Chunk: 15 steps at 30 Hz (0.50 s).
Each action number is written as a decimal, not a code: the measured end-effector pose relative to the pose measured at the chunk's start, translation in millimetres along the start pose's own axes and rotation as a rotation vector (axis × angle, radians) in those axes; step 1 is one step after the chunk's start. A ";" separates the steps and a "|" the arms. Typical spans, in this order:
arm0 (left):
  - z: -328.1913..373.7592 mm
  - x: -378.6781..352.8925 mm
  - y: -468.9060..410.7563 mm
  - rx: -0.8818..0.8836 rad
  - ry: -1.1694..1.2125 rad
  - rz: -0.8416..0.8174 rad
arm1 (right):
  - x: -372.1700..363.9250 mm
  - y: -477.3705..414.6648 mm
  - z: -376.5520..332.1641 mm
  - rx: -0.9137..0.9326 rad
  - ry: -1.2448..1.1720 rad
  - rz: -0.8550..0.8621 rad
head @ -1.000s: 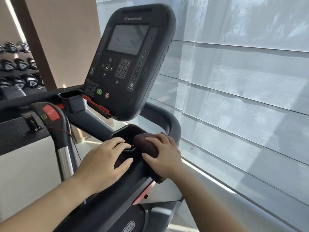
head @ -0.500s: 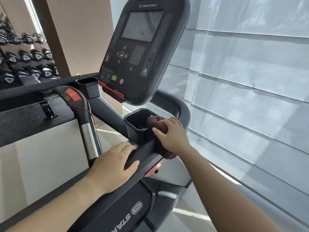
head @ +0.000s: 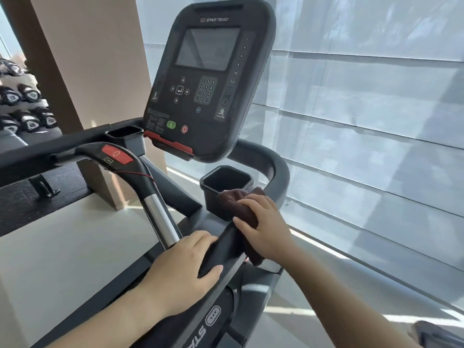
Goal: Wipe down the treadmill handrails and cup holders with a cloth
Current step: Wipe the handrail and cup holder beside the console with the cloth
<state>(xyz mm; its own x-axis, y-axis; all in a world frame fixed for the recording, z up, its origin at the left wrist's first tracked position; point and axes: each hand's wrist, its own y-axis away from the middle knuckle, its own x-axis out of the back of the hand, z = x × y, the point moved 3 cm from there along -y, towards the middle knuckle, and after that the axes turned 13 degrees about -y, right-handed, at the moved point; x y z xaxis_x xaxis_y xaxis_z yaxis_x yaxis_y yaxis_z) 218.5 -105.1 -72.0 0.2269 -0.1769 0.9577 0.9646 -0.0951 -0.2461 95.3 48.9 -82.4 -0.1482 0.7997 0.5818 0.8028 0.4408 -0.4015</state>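
Note:
A dark brown cloth lies over the right handrail of the treadmill, just below the right cup holder. My right hand grips the cloth, fingers curled over it and the rail. My left hand grips the same handrail a little nearer to me, thumb and fingers wrapped round the black bar. A second cup holder sits at the left of the console. The curved front handrail bends behind the right cup holder.
The black console with screen and keypad rises above the cup holders. A centre handle with a red stop button and chrome grip stands left. Dumbbells line a rack far left. A blind-covered window fills the right.
My right hand has drawn the cloth back from the cup holder's rim along the handrail toward me. My left hand has slid down the rail from beside the cup holder. The view has shifted.

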 end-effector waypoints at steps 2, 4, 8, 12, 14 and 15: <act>-1.5 -2.0 2.5 0.012 0.063 0.007 | -9.7 5.3 -8.6 0.028 0.003 -0.009; 0.5 -2.3 2.1 -0.003 0.095 0.013 | -7.7 -11.8 -10.8 -0.046 0.010 -0.016; -0.1 -0.1 1.8 -0.056 0.120 0.010 | -4.7 -18.6 -13.9 -0.151 0.046 0.035; -7.1 -0.7 -5.5 -0.128 0.104 0.044 | -16.1 18.0 -21.4 -0.081 -0.024 0.172; -15.2 -0.3 -16.1 -0.151 0.066 0.076 | -14.9 15.3 -19.1 -0.116 -0.060 0.190; -21.2 0.4 -23.1 -0.151 0.043 0.092 | -12.7 9.5 -17.8 -0.138 -0.065 0.195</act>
<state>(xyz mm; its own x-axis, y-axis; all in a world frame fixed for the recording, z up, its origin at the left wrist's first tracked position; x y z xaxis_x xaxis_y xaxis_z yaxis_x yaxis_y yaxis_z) 193.5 -123.7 -69.0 0.3043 -0.2330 0.9236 0.9080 -0.2220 -0.3552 115.2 35.7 -81.0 -0.0158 0.8906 0.4545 0.8902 0.2195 -0.3992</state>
